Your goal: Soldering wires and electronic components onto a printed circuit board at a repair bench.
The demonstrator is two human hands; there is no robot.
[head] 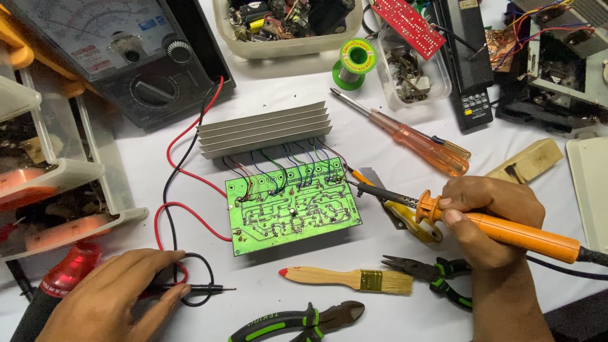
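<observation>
A green circuit board point(294, 206) lies solder side up in the middle of the white table, wired to a ribbed aluminium heat sink point(264, 128) just behind it. My right hand point(491, 212) grips an orange soldering iron point(506, 231), its dark tip at the board's right edge. My left hand point(111, 294) rests at the lower left, fingers on a thin black test probe point(202, 289) with red and black leads looping toward the board.
An analog multimeter point(120, 57) stands at the back left, a solder spool point(353, 62) and orange screwdrivers point(411, 139) behind the board. A wooden brush point(345, 278), pliers point(437, 272) and green-handled cutters point(297, 320) lie in front. Parts trays and drawers line the edges.
</observation>
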